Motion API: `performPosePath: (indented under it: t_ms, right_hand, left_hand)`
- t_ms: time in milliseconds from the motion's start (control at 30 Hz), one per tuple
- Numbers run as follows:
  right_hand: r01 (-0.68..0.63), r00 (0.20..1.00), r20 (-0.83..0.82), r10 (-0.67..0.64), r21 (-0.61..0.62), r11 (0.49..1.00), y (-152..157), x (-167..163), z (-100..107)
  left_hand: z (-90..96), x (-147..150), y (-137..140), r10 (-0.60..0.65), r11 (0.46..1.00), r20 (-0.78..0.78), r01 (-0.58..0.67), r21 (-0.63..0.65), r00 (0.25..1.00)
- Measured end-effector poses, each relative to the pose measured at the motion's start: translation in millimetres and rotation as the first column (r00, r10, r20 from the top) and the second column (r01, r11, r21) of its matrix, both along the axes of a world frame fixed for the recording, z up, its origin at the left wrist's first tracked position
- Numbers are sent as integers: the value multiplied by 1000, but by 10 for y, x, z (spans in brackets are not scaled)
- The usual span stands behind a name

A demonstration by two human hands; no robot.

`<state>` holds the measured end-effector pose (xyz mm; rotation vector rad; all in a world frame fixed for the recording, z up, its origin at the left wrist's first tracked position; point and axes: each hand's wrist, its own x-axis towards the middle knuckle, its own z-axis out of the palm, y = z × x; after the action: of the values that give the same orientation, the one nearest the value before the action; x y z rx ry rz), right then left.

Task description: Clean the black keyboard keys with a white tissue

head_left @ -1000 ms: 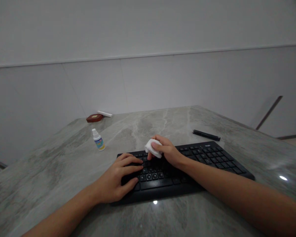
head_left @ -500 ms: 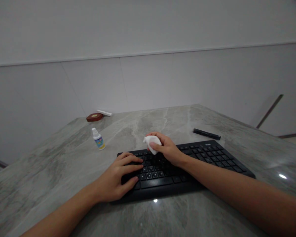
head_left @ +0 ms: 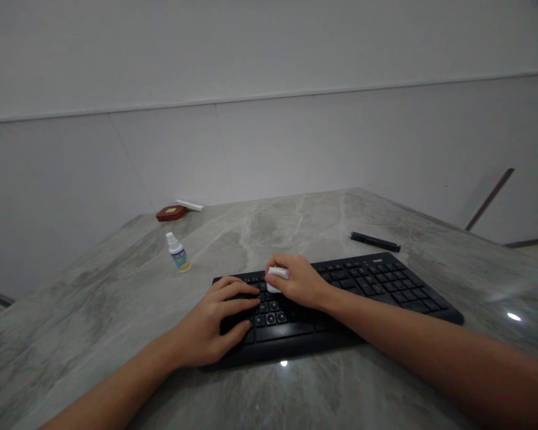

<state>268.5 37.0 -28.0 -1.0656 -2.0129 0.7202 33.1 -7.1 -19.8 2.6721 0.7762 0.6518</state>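
Note:
A black keyboard [head_left: 291,331] lies on the grey marbled table in front of me. On its left end rests my left hand [head_left: 215,325], fingers apart and spread over the keys, holding nothing. My right hand [head_left: 298,280] is closed round a crumpled white tissue [head_left: 275,279] at the upper middle of the keyboard. The tissue's lower edge meets the keys there, and part of it is hidden by the fingers. Beyond my left hand stands a small white spray bottle [head_left: 179,254] with a blue and yellow label.
Behind the keyboard's right end lies a long black object [head_left: 375,241], perhaps pens side by side. A reddish-brown case [head_left: 171,213] and a flat white piece [head_left: 189,205] lie at the table's back left, near the wall [head_left: 269,143].
My right hand has come down with the tissue onto the keys, its fingers wrapped more tightly round it. The left hand has stayed in place.

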Motion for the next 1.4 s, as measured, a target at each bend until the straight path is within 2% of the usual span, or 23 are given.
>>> performPosePath:
  t_ms: [167,267,400,633,767,967,1100,1267,1400]
  right_hand:
    - [-94,993,78,92,28,995,-26,2,25]
    - [-62,995,75,58,51,997,-33,5,25]
    - [-88,993,86,83,57,994,-26,6,21]
    - [-4,995,95,-1,53,999,-21,0,-3]
    - [8,990,139,-23,107,994,-29,2,-20]
    - [-31,971,237,-22,219,975,-74,5,21]
    - [-105,968,246,51,210,972,-79,1,38]
    - [-20,977,210,-23,199,980,-57,-3,18]
    - [-127,970,227,81,196,972,-64,10,27]
  left_hand:
    - [-3,-5,10,-5,1000,12,5,4,1000]
    - [-1,-10,-5,-4,1000,9,4,2,1000]
    - [8,-12,-24,-9,1000,14,9,6,1000]
    - [22,5,-15,-10,1000,17,10,4,1000]
    - [16,1,-14,-10,1000,19,10,-1,1000]
    - [14,7,-8,-7,1000,3,7,-7,1000]
    - [22,9,-17,-5,1000,11,5,1,1000]
    - [28,3,-30,-2,1000,12,2,1,1000]
    - [24,2,-23,-6,1000,18,6,4,1000]
